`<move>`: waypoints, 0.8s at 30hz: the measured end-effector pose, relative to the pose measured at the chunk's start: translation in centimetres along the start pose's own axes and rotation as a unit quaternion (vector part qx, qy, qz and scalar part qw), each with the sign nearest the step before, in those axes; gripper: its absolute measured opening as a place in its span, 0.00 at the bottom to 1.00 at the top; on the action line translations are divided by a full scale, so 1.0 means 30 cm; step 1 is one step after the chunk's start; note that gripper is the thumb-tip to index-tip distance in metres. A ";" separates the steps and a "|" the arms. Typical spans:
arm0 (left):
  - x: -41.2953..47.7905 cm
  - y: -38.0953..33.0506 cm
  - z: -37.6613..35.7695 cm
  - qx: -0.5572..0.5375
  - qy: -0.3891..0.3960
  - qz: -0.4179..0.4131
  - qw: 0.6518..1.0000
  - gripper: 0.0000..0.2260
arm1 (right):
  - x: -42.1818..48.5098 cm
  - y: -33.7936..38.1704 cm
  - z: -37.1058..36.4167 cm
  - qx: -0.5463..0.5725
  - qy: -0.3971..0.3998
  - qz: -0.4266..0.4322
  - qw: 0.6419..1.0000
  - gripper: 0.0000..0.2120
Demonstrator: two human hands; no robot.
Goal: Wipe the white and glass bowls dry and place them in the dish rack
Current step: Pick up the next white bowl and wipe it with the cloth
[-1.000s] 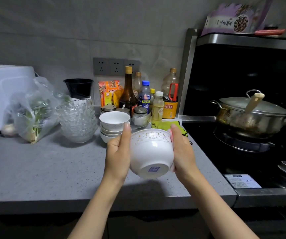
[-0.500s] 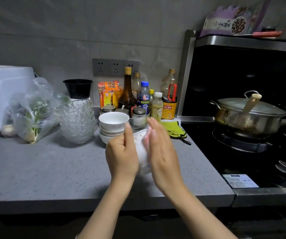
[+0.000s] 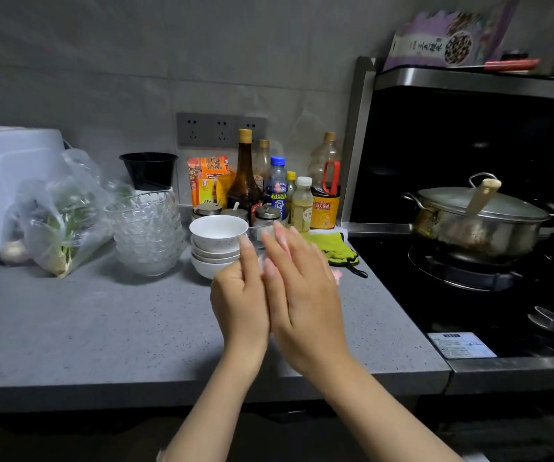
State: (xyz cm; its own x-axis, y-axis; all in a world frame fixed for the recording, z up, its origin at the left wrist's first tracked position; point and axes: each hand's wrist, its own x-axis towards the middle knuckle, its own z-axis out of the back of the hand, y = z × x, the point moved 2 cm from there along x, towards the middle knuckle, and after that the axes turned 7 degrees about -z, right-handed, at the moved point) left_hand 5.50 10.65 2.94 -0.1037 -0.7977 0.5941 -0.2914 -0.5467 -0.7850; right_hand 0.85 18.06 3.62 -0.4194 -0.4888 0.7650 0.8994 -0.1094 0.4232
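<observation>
Our left hand (image 3: 239, 295) and right hand (image 3: 302, 295) meet above the grey speckled counter (image 3: 85, 328), the right fingers (image 3: 282, 240) straight. We cannot tell what the left holds. Stacked white porcelain bowls (image 3: 217, 243) and stacked clear glass bowls (image 3: 147, 228) stand just behind.

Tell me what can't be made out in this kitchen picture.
Head view only:
- What sits between the hands: covered by the left hand and right hand; only a pale blur shows.
- Right fingertips: motion-blurred.
- Dish rack: not in frame.
- Pot contents: under its lid.
- White appliance: cut off by the left edge.
- Glass bowls: stacked, count unclear.
</observation>
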 end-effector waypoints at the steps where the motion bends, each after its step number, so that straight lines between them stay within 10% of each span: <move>1: -0.003 0.004 0.002 -0.008 0.012 0.003 1.000 0.30 | 0.003 0.000 0.000 -0.016 -0.004 0.012 1.000 0.22; 7: -0.002 0.001 0.037 -0.088 0.042 0.031 0.995 0.34 | 0.067 -0.033 0.055 0.306 0.088 -0.276 0.907 0.16; 12: 0.008 0.009 0.066 -0.180 0.049 0.072 0.980 0.33 | 0.050 -0.038 0.067 0.363 0.104 -0.396 0.837 0.13; 24: 0.069 -0.050 0.068 0.056 0.239 -0.152 0.958 0.25 | 0.098 -0.061 0.058 0.224 0.047 -0.166 0.959 0.27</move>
State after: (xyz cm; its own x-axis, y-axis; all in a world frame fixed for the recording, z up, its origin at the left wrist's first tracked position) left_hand 7.67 9.30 4.99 -0.4613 -0.4055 0.7892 -0.2750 -0.7803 -0.5617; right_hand -2.25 18.34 5.93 -0.6412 -0.5701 0.5137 0.5660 0.1008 0.8183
